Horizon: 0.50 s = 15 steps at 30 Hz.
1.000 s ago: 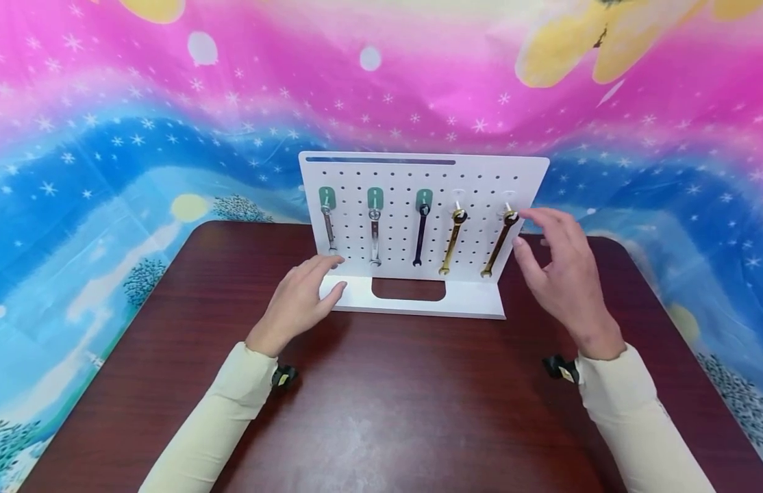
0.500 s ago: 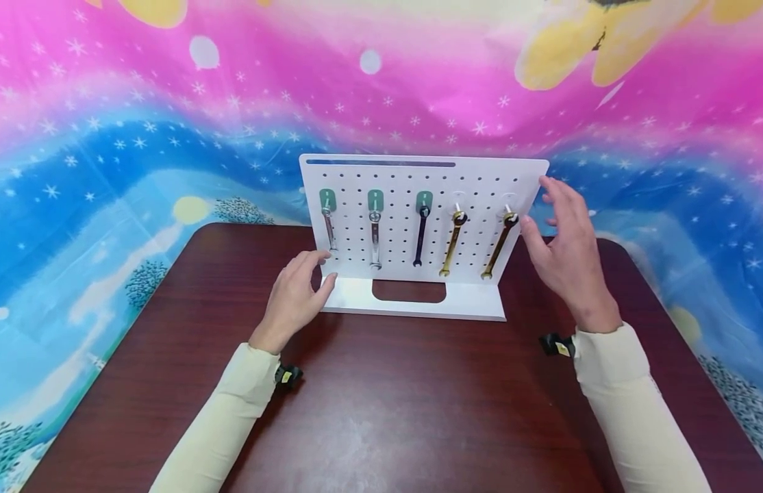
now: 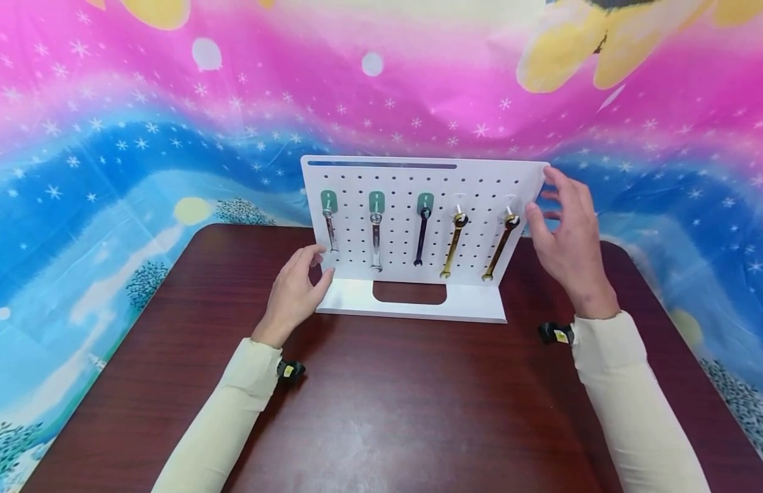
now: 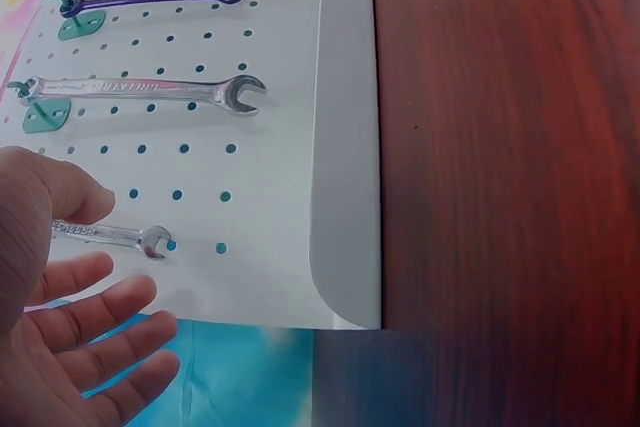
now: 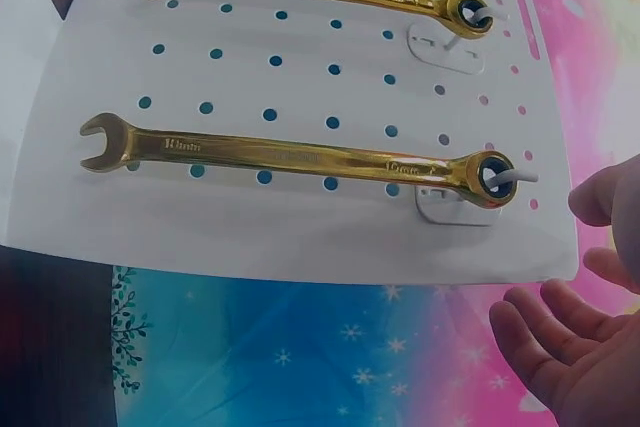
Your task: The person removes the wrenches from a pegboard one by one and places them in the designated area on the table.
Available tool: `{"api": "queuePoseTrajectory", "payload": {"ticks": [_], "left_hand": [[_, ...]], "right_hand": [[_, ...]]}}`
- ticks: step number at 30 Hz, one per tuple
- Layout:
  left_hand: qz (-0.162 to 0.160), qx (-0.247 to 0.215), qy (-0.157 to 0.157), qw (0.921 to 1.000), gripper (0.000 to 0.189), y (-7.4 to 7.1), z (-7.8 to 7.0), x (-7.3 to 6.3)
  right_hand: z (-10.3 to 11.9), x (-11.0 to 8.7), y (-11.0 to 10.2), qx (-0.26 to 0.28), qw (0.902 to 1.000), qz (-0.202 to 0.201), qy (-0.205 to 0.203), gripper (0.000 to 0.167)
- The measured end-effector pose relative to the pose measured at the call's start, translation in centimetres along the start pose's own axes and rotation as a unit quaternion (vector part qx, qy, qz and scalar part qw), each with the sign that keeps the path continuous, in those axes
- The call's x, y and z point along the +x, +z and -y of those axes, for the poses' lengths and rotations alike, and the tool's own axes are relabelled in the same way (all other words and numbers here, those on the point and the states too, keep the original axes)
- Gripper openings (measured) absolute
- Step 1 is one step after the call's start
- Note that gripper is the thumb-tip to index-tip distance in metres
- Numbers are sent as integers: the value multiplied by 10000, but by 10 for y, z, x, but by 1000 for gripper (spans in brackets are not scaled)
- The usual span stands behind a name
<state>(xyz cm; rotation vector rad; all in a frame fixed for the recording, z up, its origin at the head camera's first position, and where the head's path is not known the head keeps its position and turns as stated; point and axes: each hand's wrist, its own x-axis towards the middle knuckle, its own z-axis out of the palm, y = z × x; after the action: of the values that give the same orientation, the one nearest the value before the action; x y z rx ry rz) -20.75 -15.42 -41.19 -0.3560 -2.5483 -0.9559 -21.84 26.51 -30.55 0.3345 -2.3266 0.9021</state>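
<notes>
A white pegboard stand rests upright on the table, with several combination wrenches hanging in a row from its hooks. From the left come a small silver wrench, a larger silver wrench, a dark purple wrench, a gold wrench and another gold wrench. My left hand is at the board's lower left edge, fingers relaxed; its thumb overlaps the small silver wrench in the left wrist view. Beside the upper right corner is my right hand, fingers loosely bent, thumb in front of the board. Neither holds anything.
The dark red-brown table extends in front of the stand. Behind it hangs a pink and blue patterned cloth. Green hook plates carry the left wrenches, and white hook plates the gold ones.
My right hand has moved up and away from the right gold wrench's head to the board's upper right corner. My left hand has shifted slightly left and up, to the board's left edge.
</notes>
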Motion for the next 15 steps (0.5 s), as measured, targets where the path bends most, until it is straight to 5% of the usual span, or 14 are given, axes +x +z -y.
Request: {"api": "queuePoseTrajectory", "payload": {"ticks": [15], "left_hand": [[-293,-602,127,9977,41,9,0,20]], "right_hand": [[1,15,4,211,9991,-267,272,54]]}}
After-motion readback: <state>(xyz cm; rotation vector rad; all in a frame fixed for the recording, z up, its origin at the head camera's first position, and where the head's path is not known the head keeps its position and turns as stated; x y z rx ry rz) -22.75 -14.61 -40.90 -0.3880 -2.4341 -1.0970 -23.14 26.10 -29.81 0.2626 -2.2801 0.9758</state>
